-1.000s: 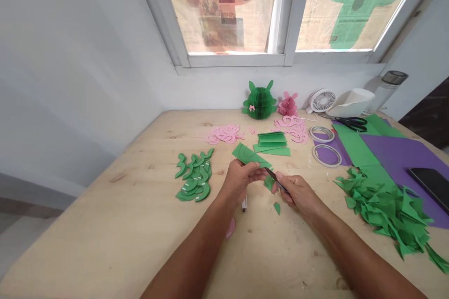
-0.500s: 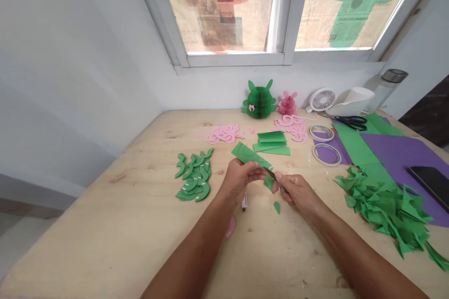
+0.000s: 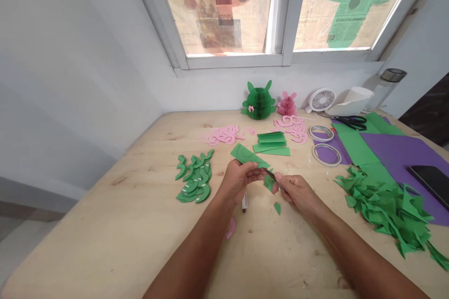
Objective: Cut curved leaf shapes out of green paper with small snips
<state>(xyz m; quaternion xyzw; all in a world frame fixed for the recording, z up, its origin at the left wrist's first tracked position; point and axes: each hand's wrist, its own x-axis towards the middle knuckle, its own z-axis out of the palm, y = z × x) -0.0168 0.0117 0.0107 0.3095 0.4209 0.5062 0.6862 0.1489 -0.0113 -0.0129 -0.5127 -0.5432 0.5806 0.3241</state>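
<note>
A pale wooden bench (image 3: 122, 229) is filling the lower view, its back edge running along a white wall (image 3: 87, 56) beneath a window (image 3: 287, 32) whose two visible panes are showing newspaper. Along the back edge, right of the middle, a green paper figure (image 3: 259, 103), a pink paper figure (image 3: 287, 105), a white fan (image 3: 322, 100) and a bottle (image 3: 384, 88) are standing. Toward the right edge, purple sheets (image 3: 396, 154) and green sheets (image 3: 358, 145) are overlapping under black scissors (image 3: 351, 122) and a phone (image 3: 430, 184); a heap of green scraps (image 3: 389, 215) is partly covering them.

The left hand (image 3: 240, 175) is pinching a green strip (image 3: 247, 153) marked with curved lines, above the bench's middle. The right hand (image 3: 296, 189) is clamping small scissors (image 3: 269, 174), their blades meeting the strip's lower right end and their handles mostly hiding in the grip. Both forearms are crossing the bench, the left one partly covering a pink piece (image 3: 230, 228).

Two rolls of tape (image 3: 327, 163) are lying left of the purple sheets, and two piles of pink cutouts (image 3: 224, 134) near the back edge. One pile of green curved cutouts (image 3: 196, 180) is lying left of the left hand, overlapping too much for counting.
</note>
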